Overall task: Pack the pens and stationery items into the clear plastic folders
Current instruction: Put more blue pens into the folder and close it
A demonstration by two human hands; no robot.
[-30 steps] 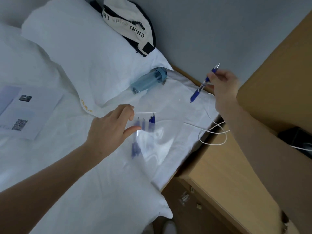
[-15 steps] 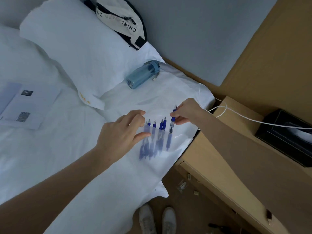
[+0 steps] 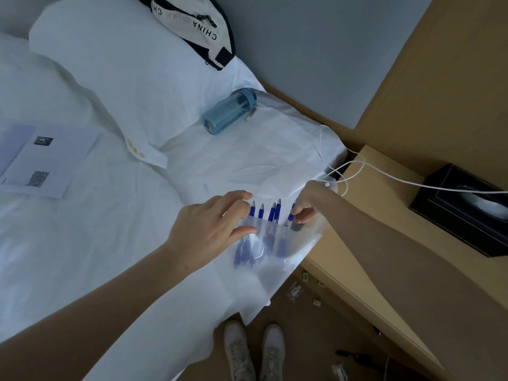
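Observation:
A clear plastic folder lies on the white bed near its right edge. Several blue pens stand side by side in its open mouth, their silver tips poking out above the plastic. My left hand pinches the folder's upper left edge between thumb and fingers. My right hand pinches the rightmost blue pen, which sits partly inside the folder. The pens' lower halves show blurred through the plastic.
A blue water bottle lies on the sheet beyond the folder. A printed paper rests at the left, a pillow and canvas bag behind. At the right stand a wooden nightstand, white cable and black tissue box. Shoes are on the floor.
My right hand brought a blue pen down from the air and into the folder beside the others. My left hand kept hold of the folder's edge.

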